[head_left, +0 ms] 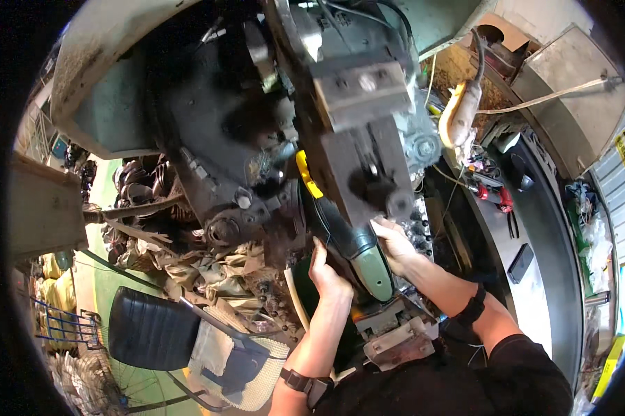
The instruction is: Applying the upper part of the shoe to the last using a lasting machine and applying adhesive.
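A black shoe upper on a green shoe last (372,274) is tilted between my two hands, its far end going in under the head of a dark, greasy machine (357,97). A yellow strip (308,175) shows beside that far end. My left hand (329,272) grips the shoe from the left, one digit pointing up along its side; its other fingers are mostly hidden. On the right side my right hand (393,244) closes round the shoe near the last's green end, its fingertips partly behind the machine head.
A metal bracket (401,343) sits close to my body. To the left stand a black chair (153,329) and a heap of shoes and uppers (201,274). On the right, a grey bench (510,277) holds a dark phone-like slab (521,263) and red-handled tools (494,198). A lamp-like fixture (459,114) hangs above.
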`<state>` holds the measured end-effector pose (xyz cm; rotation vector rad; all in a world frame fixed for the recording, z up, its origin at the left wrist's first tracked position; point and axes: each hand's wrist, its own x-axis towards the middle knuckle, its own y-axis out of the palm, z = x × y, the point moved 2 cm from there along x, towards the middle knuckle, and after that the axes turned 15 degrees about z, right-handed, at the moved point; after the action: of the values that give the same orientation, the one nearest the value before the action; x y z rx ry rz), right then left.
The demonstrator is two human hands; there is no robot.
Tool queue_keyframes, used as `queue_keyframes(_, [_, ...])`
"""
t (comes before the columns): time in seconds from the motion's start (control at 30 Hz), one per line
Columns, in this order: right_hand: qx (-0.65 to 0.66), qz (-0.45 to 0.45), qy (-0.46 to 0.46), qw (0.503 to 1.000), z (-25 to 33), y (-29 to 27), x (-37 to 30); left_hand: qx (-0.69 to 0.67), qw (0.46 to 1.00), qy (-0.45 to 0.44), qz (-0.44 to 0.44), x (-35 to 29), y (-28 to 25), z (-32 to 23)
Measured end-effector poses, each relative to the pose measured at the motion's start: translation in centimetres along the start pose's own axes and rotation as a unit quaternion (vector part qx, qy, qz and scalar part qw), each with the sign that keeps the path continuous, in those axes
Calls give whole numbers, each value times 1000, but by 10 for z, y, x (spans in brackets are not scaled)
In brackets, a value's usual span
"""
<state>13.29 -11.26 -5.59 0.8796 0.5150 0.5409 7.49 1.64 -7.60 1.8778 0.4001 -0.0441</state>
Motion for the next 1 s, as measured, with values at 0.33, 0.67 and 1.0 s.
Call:
queue_keyframes(0.33, [4,-23,-93,995,1,22,-15,65,997,-11,-35,-27,18,-7])
queue_keyframes(0.67, [-6,-70,-78,995,6,18,0,65,994,-1,-88,-19,36,-15])
queue_keyframes(1.0, [-30,-95,-38,994,17,28,-8,96,989,-51,-98,-29,58,-26])
